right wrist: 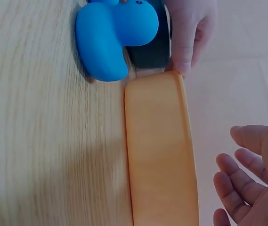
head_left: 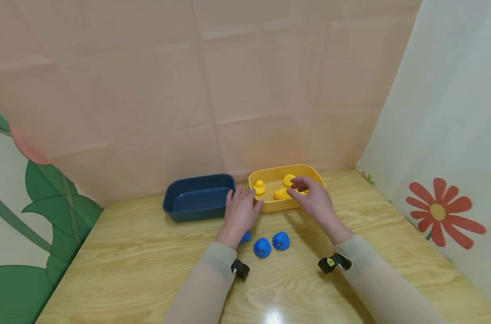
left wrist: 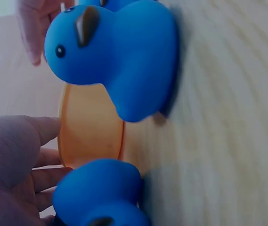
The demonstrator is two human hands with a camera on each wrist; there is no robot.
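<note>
The right hand (head_left: 316,198), empty with fingers apart, hangs above the yellow tray's (head_left: 274,207) near-right side, just right of 1 yellow rubber duck (head_left: 282,194); the left hand (head_left: 241,216), fingers extended, touches its near-left corner.

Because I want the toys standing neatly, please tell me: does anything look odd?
Yes. In the yellow tray, one yellow duck near the front seems to lie tipped over, while the left-end duck stands upright. Nothing looks spilled.
</note>
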